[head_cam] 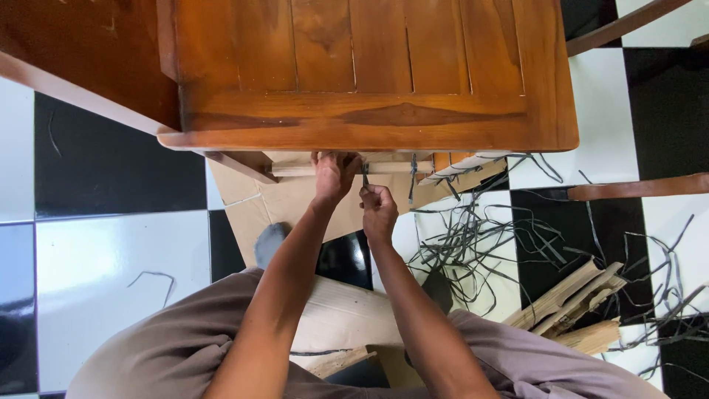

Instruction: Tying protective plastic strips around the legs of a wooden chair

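Both hands work just under the front edge of the wooden table [369,74]. The left hand [334,176] is closed around a pale wooden rail [292,171] beneath that edge. Just to its right and slightly nearer the person, the right hand [379,210] pinches a thin dark strip [365,176] that runs up toward the rail. Cardboard [295,199] lies under both hands; loose dark strips [480,244] sprawl on the checkered floor [118,251] to the right of them
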